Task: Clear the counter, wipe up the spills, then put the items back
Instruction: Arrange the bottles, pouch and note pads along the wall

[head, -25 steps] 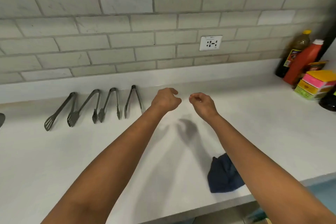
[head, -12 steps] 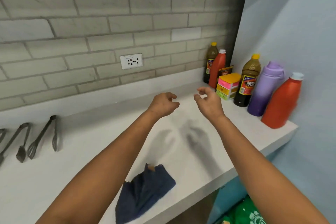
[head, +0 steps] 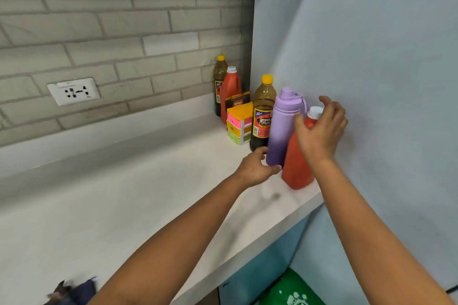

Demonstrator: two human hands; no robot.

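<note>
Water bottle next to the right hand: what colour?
Purple water bottle, lighter lilac on top, fading darker toward the base; head view.

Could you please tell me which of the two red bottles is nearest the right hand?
The front red bottle, beside the purple flask; the right hand hovers at its white cap.

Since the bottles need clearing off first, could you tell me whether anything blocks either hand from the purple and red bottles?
Nothing visible does. The right hand is open right at the red bottle, and the left hand is open beside the purple bottle's base.
</note>
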